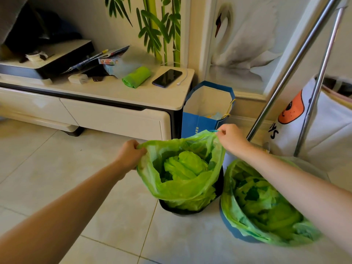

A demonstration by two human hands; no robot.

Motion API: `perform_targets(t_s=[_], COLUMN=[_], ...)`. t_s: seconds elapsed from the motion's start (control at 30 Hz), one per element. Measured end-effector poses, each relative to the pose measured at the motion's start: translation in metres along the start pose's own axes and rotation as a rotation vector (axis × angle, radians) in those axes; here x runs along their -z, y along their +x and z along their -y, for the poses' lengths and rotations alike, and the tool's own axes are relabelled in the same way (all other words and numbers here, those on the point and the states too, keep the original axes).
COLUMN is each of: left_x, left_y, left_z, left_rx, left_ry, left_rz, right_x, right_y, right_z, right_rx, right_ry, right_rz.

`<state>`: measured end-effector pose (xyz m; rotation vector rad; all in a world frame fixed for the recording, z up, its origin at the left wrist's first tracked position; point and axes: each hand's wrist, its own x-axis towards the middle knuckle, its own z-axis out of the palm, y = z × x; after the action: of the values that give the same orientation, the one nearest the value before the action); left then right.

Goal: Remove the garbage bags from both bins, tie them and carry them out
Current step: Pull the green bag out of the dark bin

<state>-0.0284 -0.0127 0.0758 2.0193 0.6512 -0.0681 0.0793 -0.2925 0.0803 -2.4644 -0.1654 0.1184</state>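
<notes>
A green garbage bag [182, 189] stands partly lifted out of a black bin [219, 185] on the tiled floor. My left hand [129, 155] grips the bag's rim on its left side. My right hand [231, 138] pinches the rim at the far right, pulled up higher. The bag's mouth is wide open and shows crumpled green plastic inside. To the right, a second green garbage bag [266, 210] lines a blue bin [231, 230], its rim folded over the bin's edge. My right forearm crosses above that second bag.
A low white cabinet [114, 119] stands behind, with a roll of green bags [136, 77], a phone [167, 78] and clutter on top. A blue paper bag [198, 124] sits in the corner. Metal rack legs [285, 73] and a white fabric bag [312, 128] stand at the right.
</notes>
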Motion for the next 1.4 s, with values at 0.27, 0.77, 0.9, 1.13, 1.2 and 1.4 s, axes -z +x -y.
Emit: perform_targets(t_s=[0.27, 0.77, 0.9, 1.13, 1.2, 1.4], left_x=[0.022, 0.036, 0.032, 0.031, 0.024, 0.002], left_y=[-0.028, -0.071, -0.092, -0.087, -0.082, -0.071], left_z=[0.017, 0.043, 0.030, 0.012, 0.006, -0.005], left_rx=[-0.013, 0.348, 0.360, 0.311, 0.306, 0.217], left_ry=[0.031, -0.473, -0.390, -0.223, -0.286, -0.548], left_rz=[-0.067, 0.063, 0.262, 0.100, 0.015, -0.144], right_x=[0.023, 0.052, 0.044, 0.038, 0.036, 0.031], right_y=[-0.064, -0.106, -0.100, -0.087, -0.085, -0.096], right_z=[-0.013, -0.015, -0.001, -0.004, -0.001, 0.016], right_rx=[0.083, -0.432, -0.543, -0.470, -0.442, -0.469], right_ry=[-0.204, 0.318, 0.409, 0.237, 0.264, 0.467], right_rz=[0.002, 0.166, 0.150, 0.114, 0.085, 0.125])
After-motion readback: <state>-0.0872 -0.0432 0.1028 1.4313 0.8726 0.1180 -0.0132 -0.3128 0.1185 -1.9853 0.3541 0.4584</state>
